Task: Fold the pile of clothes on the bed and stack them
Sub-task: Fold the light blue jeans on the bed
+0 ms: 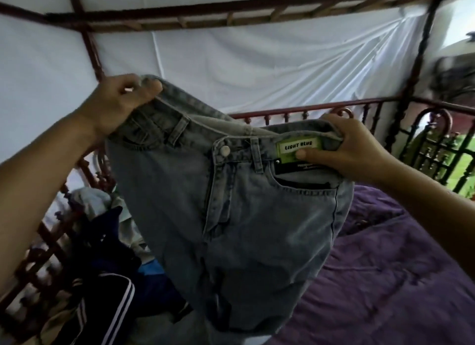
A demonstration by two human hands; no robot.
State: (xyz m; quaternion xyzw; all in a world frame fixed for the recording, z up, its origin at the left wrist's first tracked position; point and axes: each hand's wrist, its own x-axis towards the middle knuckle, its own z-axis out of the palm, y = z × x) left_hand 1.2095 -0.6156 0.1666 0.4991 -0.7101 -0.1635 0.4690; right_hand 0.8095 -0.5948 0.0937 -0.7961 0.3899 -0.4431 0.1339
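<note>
- Left hand and right hand each pinch a waistband corner of the jeans, fingers curled, holding them up over the bed.
- Keep the waistband level and taut.
- Fold by bringing the corners together, legs aligned.
- Keep clear of the pile.

"LIGHT BLUE" is printed in dark capitals on a green tag fixed at the waistband of the jeans. Pale lettering is carried on a black tag just below it, but it cannot be read.
</note>
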